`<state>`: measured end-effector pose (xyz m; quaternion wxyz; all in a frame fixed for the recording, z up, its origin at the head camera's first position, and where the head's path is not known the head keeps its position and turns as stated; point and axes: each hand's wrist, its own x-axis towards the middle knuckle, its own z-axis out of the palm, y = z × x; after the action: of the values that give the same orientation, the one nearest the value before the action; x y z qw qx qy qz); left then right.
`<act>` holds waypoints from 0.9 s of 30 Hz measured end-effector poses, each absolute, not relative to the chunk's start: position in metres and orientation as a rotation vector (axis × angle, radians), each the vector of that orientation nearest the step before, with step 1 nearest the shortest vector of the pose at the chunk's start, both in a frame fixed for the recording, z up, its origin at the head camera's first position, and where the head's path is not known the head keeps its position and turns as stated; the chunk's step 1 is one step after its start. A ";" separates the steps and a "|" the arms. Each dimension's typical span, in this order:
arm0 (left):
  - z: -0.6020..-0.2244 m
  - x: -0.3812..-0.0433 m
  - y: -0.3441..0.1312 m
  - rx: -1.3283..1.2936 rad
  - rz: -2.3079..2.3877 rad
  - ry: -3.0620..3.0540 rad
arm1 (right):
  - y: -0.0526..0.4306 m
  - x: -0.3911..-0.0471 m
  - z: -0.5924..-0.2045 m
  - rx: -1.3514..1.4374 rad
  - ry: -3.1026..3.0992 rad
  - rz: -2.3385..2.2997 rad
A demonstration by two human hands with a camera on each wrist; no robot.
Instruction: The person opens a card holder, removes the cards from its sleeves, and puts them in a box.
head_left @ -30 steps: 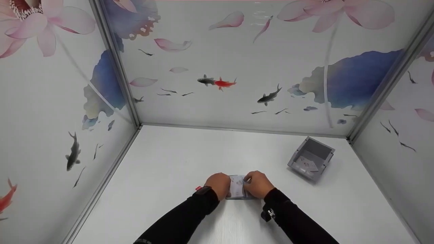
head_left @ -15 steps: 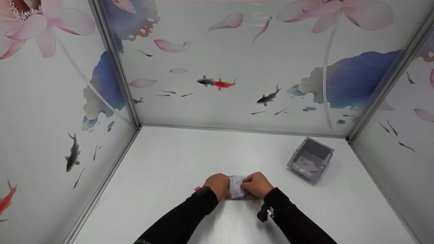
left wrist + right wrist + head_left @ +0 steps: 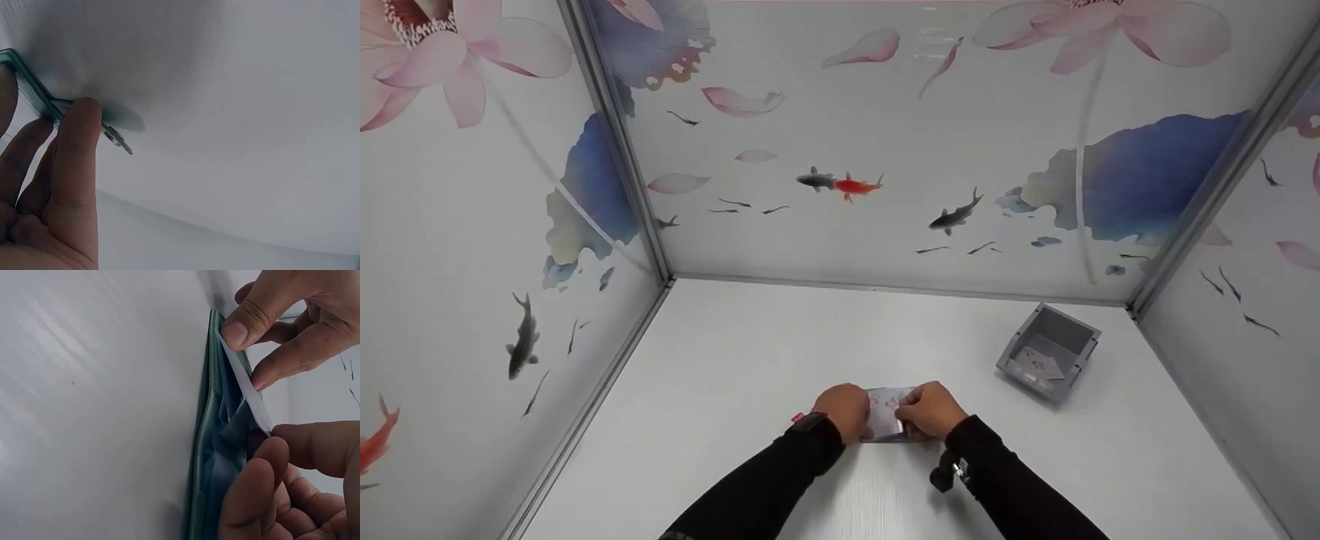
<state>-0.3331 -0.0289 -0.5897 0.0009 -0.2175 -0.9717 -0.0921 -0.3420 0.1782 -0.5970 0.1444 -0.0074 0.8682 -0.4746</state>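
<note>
In the head view, both hands meet at a small green wallet over the white table. My left hand [image 3: 844,412] holds the wallet's left side. In the right wrist view, its thumb presses a white card [image 3: 250,394] at the top of the open green wallet [image 3: 214,360]. My right hand [image 3: 933,409] pinches the card's edge between thumb and finger, with the other fingers curled by the wallet's pocket. Reddish marks show on the card [image 3: 885,411] from above. The left wrist view shows the wallet's edge [image 3: 35,93] and a metal clasp [image 3: 115,136] sticking out past the fingers.
A grey bin [image 3: 1054,341] stands at the back right of the table [image 3: 750,352], tilted to the view, with white cards [image 3: 1039,364] bearing reddish marks inside. Printed walls [image 3: 877,112] enclose the table at the back and on both sides.
My right fingers have shifted slightly left, and the card between the hands now slants more. The left hand keeps its place, and the bin has not moved.
</note>
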 end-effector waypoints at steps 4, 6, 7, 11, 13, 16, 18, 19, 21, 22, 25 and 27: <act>-0.586 -0.332 -0.028 -0.660 -0.268 -3.053 | 0.184 -0.342 -0.595 0.013 2.498 -1.385; -0.586 -0.332 -0.027 -0.642 -0.279 -3.058 | 0.188 -0.342 -0.592 0.028 2.492 -1.404; -0.586 -0.332 -0.027 -0.634 -0.292 -3.064 | 0.189 -0.343 -0.590 0.040 2.487 -1.415; -0.586 -0.331 -0.026 -0.604 -0.366 -3.085 | 0.197 -0.345 -0.583 0.088 2.484 -1.453; -0.585 -0.331 -0.026 -0.594 -0.394 -3.094 | 0.201 -0.345 -0.579 0.098 2.495 -1.449; -0.583 -0.329 -0.026 -0.594 -0.393 -3.098 | 0.207 -0.347 -0.575 0.086 2.531 -1.429; -0.582 -0.328 -0.027 -0.605 -0.365 -3.097 | 0.211 -0.348 -0.573 0.094 2.536 -1.433; -0.581 -0.328 -0.027 -0.611 -0.351 -3.095 | 0.213 -0.349 -0.572 0.101 2.539 -1.435; -0.582 -0.329 -0.027 -0.630 -0.319 -3.087 | 0.217 -0.351 -0.570 0.121 2.535 -1.454; -0.583 -0.329 -0.027 -0.637 -0.314 -3.084 | 0.220 -0.352 -0.569 0.136 2.535 -1.462; -0.586 -0.331 -0.026 -0.652 -0.315 -3.075 | 0.229 -0.354 -0.565 0.153 2.549 -1.475; -0.587 -0.331 -0.026 -0.654 -0.327 -3.072 | 0.237 -0.357 -0.561 0.157 2.563 -1.481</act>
<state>-0.3315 -0.0262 -0.5871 -0.0084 -0.2072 -0.9728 -0.1037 -0.3566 0.2373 -0.5608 0.0888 0.0528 0.8612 -0.4976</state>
